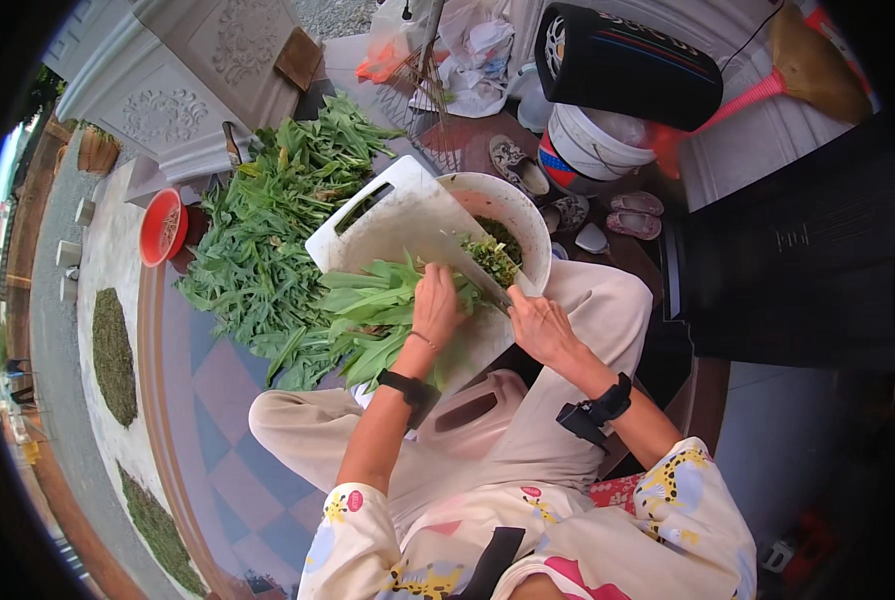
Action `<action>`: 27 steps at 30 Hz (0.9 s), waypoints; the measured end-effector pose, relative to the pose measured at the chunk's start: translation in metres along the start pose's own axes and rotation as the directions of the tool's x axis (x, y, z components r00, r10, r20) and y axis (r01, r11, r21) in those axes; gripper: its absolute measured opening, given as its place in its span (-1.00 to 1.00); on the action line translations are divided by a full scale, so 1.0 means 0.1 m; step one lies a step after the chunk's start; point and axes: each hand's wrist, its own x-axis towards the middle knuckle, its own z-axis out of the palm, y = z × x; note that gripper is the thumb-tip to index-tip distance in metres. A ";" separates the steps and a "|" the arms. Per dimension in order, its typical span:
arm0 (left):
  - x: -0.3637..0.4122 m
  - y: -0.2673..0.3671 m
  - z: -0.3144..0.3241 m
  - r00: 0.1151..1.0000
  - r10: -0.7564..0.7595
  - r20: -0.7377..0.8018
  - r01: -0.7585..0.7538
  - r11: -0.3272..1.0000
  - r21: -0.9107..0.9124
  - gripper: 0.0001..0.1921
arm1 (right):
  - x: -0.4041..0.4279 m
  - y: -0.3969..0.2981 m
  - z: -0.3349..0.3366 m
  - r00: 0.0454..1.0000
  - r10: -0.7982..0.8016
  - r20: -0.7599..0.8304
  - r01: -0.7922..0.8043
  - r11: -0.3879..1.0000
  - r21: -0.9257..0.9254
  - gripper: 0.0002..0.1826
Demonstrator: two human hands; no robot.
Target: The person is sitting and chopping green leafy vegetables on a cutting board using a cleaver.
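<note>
My left hand (437, 304) presses a bunch of long green leaves (372, 300) down on a white plastic cutting board (399, 225). In my right hand (543, 326) is the handle of a kitchen knife (481, 277), its blade lying across the board just right of my left fingers. Chopped greens (492, 255) sit on the blade's far side, at the board's right edge. Beneath that edge stands a white bucket (535, 217) with more cut greens inside, partly hidden by the board.
A large heap of uncut leafy greens (267, 232) covers the tiled floor to the left. Beyond it is a red bowl (164, 227). At the upper right are a black cylindrical speaker (631, 67), a white pail (597, 142) and several shoes (519, 165). A pinkish plastic stool (470, 420) shows between my legs.
</note>
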 end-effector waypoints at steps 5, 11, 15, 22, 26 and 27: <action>-0.15 0.23 -0.13 0.991 -0.001 -0.132 0.032 0.972 0.234 -0.18 | -0.06 -0.09 0.02 0.999 0.005 0.053 0.005 0.979 -0.202 -0.87; -0.21 0.02 -0.01 1.000 0.015 -0.016 -0.009 0.953 0.302 -0.25 | 0.12 -0.15 -0.02 0.987 -0.034 0.154 0.068 0.972 -0.224 -0.84; -0.20 0.02 0.02 1.000 0.002 0.019 -0.008 0.951 0.310 -0.29 | 0.33 -0.07 0.43 0.994 -0.086 0.068 0.098 0.973 -0.209 -0.81; -0.22 0.04 0.11 0.997 0.005 -0.074 0.014 0.966 0.258 -0.43 | 0.62 0.03 0.55 0.999 -0.040 -0.024 0.038 0.996 -0.084 -0.86; -0.27 0.04 0.13 0.987 -0.066 -0.147 0.101 0.963 0.249 -0.49 | 0.47 0.00 0.22 0.999 -0.010 -0.042 0.008 0.998 -0.060 -0.84; -0.24 0.07 0.12 0.984 -0.102 -0.147 0.137 0.959 0.250 -0.55 | 0.36 -0.05 0.09 0.999 -0.004 -0.035 0.002 0.998 -0.064 -0.84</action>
